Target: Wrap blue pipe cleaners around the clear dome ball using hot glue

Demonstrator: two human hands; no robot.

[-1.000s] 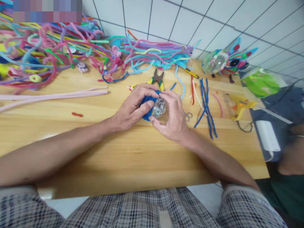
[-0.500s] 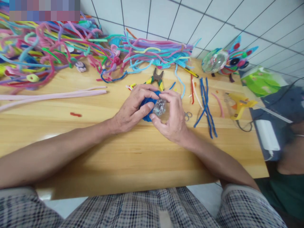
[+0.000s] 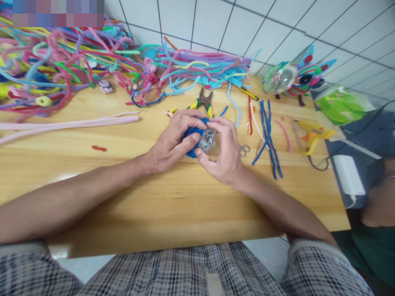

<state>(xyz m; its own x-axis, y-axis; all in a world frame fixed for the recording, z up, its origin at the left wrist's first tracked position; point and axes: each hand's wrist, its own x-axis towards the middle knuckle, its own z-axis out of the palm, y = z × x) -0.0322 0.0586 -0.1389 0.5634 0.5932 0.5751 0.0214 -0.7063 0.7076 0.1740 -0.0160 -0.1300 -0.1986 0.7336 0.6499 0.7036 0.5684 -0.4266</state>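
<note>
Between my hands is a clear plastic piece [image 3: 207, 140] whose left part is wrapped in blue pipe cleaner [image 3: 191, 153]. My left hand [image 3: 175, 142] is closed round the blue part, its thumb across the front. The fingertips and thumb of my right hand [image 3: 224, 150] grip the piece from the right, at the border of blue and clear. Just beyond my hands lie pliers [image 3: 205, 100] with green and yellow handles. Small scissors [image 3: 244, 150] are beside my right hand, partly hidden by it. Several blue pipe cleaners [image 3: 270, 142] lie farther right.
Tangled pipe cleaners [image 3: 55, 70] cover the table's back left; a bundle [image 3: 203, 68] lies at the back middle. Pink strips [image 3: 92, 122] are at left. On the right are a decorated bottle figure [image 3: 280, 80], a yellow glue gun [image 3: 314, 136], a white box [image 3: 348, 174] and another person's arm [image 3: 381, 201].
</note>
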